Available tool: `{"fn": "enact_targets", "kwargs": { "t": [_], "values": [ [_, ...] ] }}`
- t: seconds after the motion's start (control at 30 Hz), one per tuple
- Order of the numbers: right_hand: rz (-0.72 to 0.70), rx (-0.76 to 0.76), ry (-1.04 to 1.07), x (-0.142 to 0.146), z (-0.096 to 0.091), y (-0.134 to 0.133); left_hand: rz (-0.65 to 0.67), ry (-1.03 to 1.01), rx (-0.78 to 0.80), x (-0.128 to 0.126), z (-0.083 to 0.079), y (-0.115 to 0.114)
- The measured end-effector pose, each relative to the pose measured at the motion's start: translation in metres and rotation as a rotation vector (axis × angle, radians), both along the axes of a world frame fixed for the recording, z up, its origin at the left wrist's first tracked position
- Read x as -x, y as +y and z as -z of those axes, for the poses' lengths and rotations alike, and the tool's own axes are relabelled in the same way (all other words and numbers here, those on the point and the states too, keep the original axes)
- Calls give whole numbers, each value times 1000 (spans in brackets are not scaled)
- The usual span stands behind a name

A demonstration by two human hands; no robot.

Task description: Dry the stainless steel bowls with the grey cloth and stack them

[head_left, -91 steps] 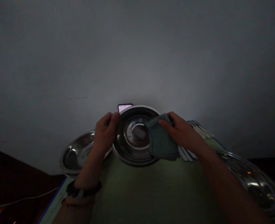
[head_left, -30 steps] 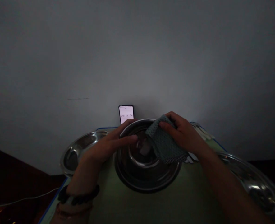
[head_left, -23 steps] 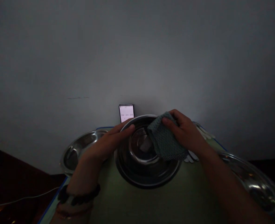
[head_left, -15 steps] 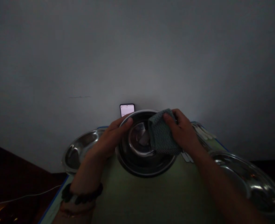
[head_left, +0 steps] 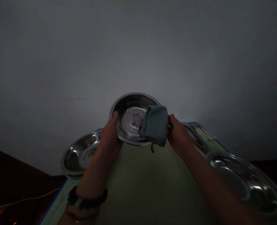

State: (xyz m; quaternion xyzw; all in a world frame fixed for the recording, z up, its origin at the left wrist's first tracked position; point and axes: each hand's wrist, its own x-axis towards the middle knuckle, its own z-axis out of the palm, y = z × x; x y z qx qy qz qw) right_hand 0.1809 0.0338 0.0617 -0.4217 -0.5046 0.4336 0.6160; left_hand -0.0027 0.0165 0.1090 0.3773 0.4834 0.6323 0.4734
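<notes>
A round stainless-steel bowl [head_left: 130, 137] is raised above the table, tilted so its shiny inside faces me. My left hand [head_left: 110, 132] grips its left rim, with the thumb on top. On the opposite side my right hand [head_left: 179, 134] closes around the bowl's right edge; its fingers are largely hidden. A folded grey-green cloth [head_left: 155, 123] drapes over the right part of the bowl, against my right hand, with a small loop hanging below. Inside the bowl shows a pale patch [head_left: 137, 120], perhaps a label or reflection.
Another metal basin [head_left: 70, 156] sits at the table's left edge, and a large one [head_left: 248, 181] on the right. White-handled utensils [head_left: 201, 131] lie at the back right. The green table [head_left: 150, 187] meets a grey wall [head_left: 138, 56]. A white cable [head_left: 35, 197] runs at lower left.
The bowl has moved up and slightly left, tilting further toward me. My right hand has shifted from on top of the cloth to the bowl's right side. The phone is now out of sight.
</notes>
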Motion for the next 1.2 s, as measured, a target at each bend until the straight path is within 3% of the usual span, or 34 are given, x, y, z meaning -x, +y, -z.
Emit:
{"fn": "enact_targets", "kwargs": {
  "t": [0.27,0.67,0.8,0.9,1.03,1.1,1.2],
  "values": [
    [-383,184,400,-1,-4,3,-18,-245,13,-7,-6,-3],
    [-372,316,495,-2,-2,5,-65,-280,16,-6,-14,-5],
    [-378,428,516,-3,-4,3,-79,-252,27,-4,-12,-3],
    [-318,484,564,-4,-8,0,-63,-222,27,-2,-4,2],
    [-125,475,595,-12,-20,1,-2,-120,-34,-3,12,8],
    [-20,381,606,-19,-28,1,55,-55,-21,-4,21,11],
    [141,127,553,-27,-40,-4,140,-6,65,-6,33,16]
  ]
}}
